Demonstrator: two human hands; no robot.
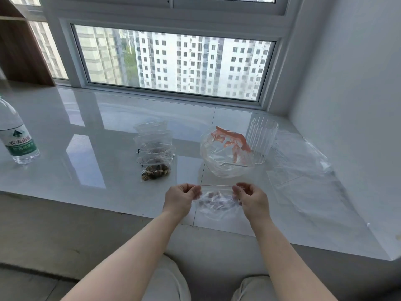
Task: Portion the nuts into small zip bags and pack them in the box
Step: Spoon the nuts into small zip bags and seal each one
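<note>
Pinching the small zip bag point(216, 202) of nuts by its top corners, both hands' fingers point(196, 190) grip it.

This is a room in a high-rise flat, a home rather than a workplace. A wide glossy white windowsill point(108, 118) runs under a white-framed sliding window point(173, 61) looking out on tall apartment blocks point(195, 66), with a plain white wall meeting its right edge. A wooden shelf unit point(17, 51) stands at the sill's far left corner, a plastic water bottle point(16, 135) near its left edge
</note>
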